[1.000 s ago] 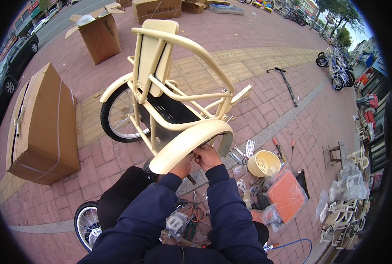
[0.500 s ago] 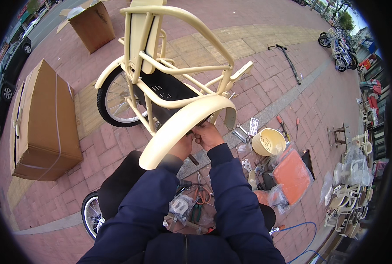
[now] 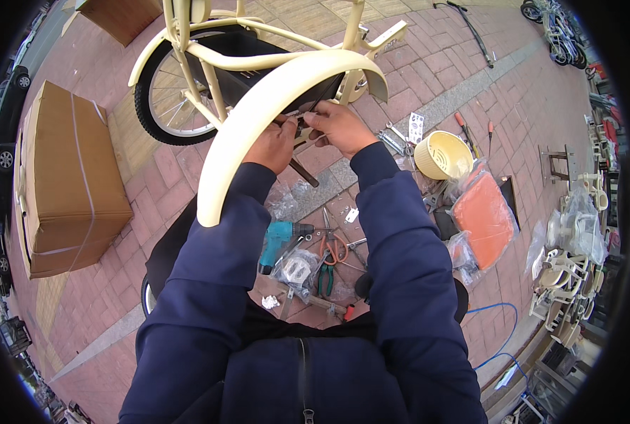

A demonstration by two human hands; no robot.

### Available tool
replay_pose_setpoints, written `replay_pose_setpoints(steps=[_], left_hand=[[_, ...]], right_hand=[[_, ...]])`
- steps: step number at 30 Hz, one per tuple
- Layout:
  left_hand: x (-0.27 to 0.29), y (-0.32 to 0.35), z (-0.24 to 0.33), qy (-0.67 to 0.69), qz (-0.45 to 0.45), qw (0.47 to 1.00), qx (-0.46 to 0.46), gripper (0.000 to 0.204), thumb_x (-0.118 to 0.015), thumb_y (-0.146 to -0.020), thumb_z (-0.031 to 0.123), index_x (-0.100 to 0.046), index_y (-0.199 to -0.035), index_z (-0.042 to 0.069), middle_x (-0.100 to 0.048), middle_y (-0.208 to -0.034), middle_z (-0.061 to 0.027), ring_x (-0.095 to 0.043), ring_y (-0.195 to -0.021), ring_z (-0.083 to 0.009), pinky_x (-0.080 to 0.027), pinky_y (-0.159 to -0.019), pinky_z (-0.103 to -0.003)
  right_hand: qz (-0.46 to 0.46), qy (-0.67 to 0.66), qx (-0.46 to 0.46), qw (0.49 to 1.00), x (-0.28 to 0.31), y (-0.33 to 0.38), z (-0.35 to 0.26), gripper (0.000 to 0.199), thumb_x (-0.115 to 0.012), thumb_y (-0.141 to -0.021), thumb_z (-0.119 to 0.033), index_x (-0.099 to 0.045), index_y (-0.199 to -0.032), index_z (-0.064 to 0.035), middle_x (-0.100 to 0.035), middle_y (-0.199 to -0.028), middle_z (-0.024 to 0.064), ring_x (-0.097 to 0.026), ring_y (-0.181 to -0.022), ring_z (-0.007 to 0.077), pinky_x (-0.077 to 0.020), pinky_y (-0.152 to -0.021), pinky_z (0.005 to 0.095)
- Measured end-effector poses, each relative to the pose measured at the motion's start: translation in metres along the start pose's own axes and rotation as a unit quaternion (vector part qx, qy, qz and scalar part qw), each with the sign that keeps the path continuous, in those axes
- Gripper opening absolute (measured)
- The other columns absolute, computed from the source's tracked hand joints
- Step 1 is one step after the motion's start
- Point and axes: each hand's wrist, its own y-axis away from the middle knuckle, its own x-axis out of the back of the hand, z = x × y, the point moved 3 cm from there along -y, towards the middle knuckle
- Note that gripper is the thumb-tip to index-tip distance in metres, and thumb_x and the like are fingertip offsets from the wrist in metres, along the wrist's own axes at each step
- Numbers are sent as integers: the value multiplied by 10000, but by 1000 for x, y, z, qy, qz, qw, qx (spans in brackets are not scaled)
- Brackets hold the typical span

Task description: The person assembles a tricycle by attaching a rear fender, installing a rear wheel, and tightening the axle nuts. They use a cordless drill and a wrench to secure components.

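Note:
A curved cream mudguard arches over my hands, beside the cream tricycle-like frame and its black-tyred wheel. My left hand is closed under the mudguard's inner edge, its fingers partly hidden. My right hand faces it with thumb and fingers pinched together. Both meet at a small dark fitting below the mudguard; what each one grips is too small to make out. A dark rod slants down just below them.
On the paving below lie a teal power drill, orange-handled scissors and green-handled pliers. To the right are a cream basket and a plastic-wrapped orange cushion. A large cardboard box stands at left, a floor pump far right.
My view has tipped lower, so the frame sits higher and the drill shows fully. More of my left hand has come out from behind the mudguard. Both hands stay together beneath it.

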Motion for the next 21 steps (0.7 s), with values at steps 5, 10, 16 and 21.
replay_pose_setpoints(steps=[5,10,16,21], left_hand=[[-3,-6,-4,-85,-35,996,9,249,-631,-923,216,-718,-825,4,-689,-740,-181,-670,-692,-346,-519,-662,-418],[-2,-13,-9,-108,-60,992,-19,244,-576,-933,221,-725,-837,54,-685,-728,-161,-670,-722,-344,-532,-678,-437],[0,-22,-10,-89,-39,994,-41,179,-619,-895,178,-726,-820,56,-708,-803,-141,-664,-687,-342,-526,-655,-436],[5,-26,-7,-195,-66,968,-140,150,-602,-867,102,-726,-948,75,-707,-813,-114,-652,-698,-294,-510,-661,-397]], right_hand=[[-93,75,-90,989,76,34,88,260,-619,-964,-254,-683,-992,-4,-697,-892,48,-622,-706,112,-505,-561,266],[-22,496,-248,832,115,95,270,259,-620,-884,-284,-764,-915,-71,-734,-992,147,-696,-896,288,-554,-787,404],[-14,500,-183,846,34,139,350,244,-628,-871,-272,-757,-1020,-126,-714,-1028,181,-677,-959,380,-539,-864,472],[-21,455,-131,881,-46,143,341,235,-618,-881,-298,-701,-987,-106,-710,-984,175,-672,-931,383,-528,-841,495]])
